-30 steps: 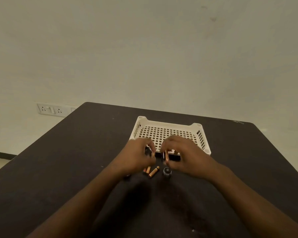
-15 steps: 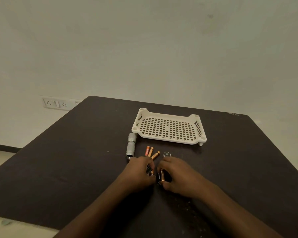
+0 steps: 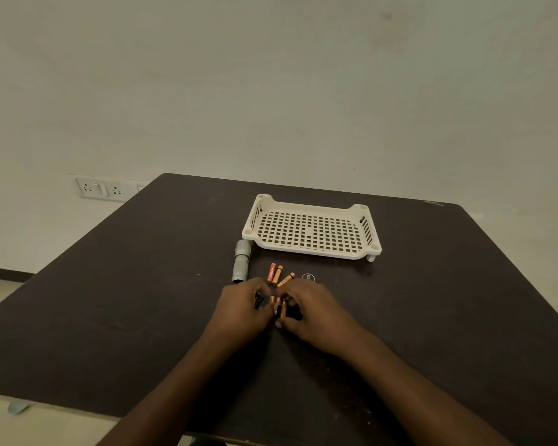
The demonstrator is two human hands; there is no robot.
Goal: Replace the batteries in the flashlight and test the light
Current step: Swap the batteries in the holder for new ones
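A grey flashlight body point(image 3: 241, 261) lies on the dark table point(image 3: 110, 300), left of three loose orange batteries point(image 3: 277, 274). A small round tail cap point(image 3: 308, 278) rests just right of them. My left hand point(image 3: 244, 309) and my right hand point(image 3: 313, 309) meet below these, fingers closed together around a black battery holder point(image 3: 279, 309) with orange-tipped batteries in it. Most of the holder is hidden by my fingers.
A white perforated plastic tray point(image 3: 313, 231) stands behind the parts, nothing in it. A wall socket panel point(image 3: 102, 188) is on the wall at the left. The table's near-left edge runs close to my left forearm.
Both hands drew back toward me from the tray's front edge with the holder, uncovering the flashlight body, loose batteries and cap. My view also shifted, showing more table.
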